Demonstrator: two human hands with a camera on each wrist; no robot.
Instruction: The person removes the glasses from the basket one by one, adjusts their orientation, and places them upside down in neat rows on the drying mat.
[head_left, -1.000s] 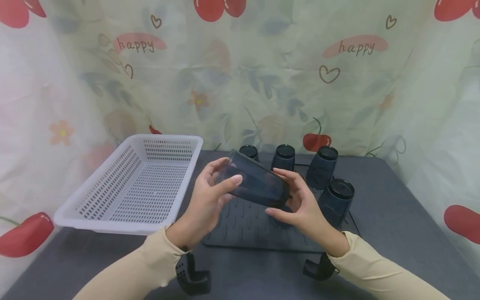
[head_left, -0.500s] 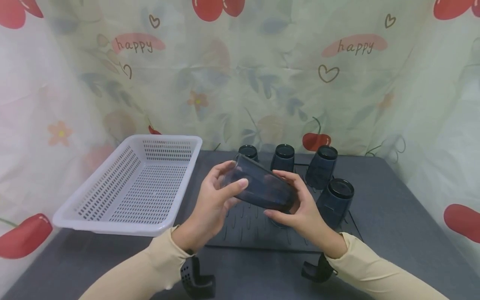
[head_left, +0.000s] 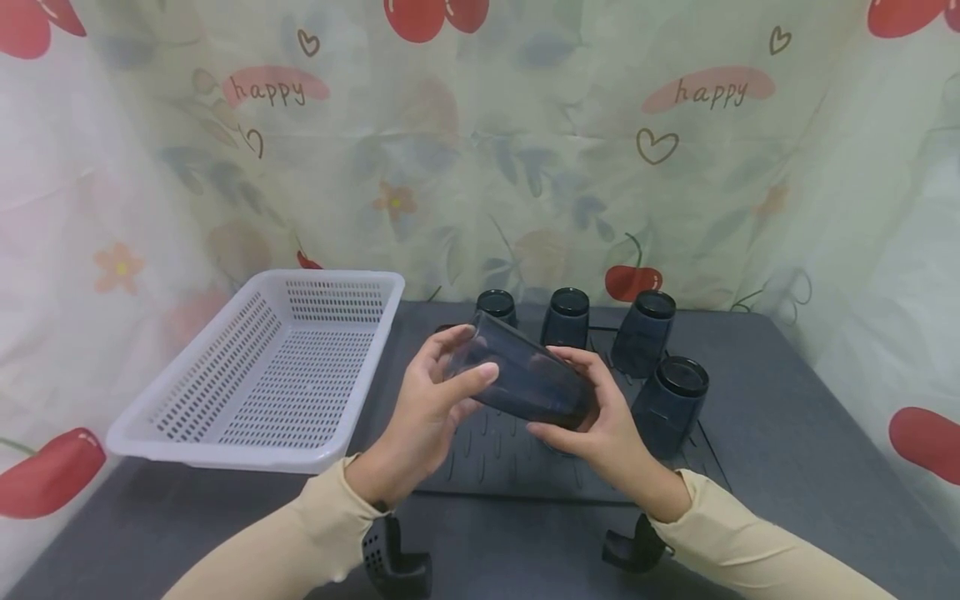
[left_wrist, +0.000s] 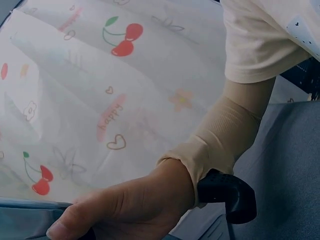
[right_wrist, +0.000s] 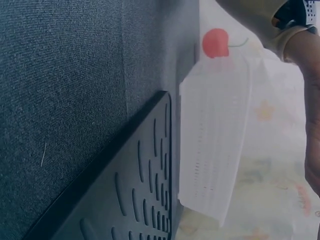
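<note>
Tilted in the air over the ridged black drying mat [head_left: 487,462] is a dark blue drinking glass [head_left: 525,375], its rim up to the left and its base down to the right. My left hand [head_left: 427,396] grips the rim end, thumb across the near side. Curled about the base end is my right hand [head_left: 600,408], with the thumb underneath. In the left wrist view, the right hand [left_wrist: 130,210] shows beside part of the glass [left_wrist: 30,220]. At the right edge of the right wrist view, my left hand [right_wrist: 312,110] is partly cut off.
Upside-down matching glasses stand on the mat: one glass [head_left: 671,408] at right, another glass [head_left: 642,335] behind it, more at the back. A white perforated basket [head_left: 300,375] sits left on the grey table [head_left: 787,433]. A printed curtain [head_left: 480,167] surrounds the table.
Both hands and the glass have shifted slightly right and down. The right hand's fingers have come further round the base of the glass. The other glasses and the basket have stayed put.
</note>
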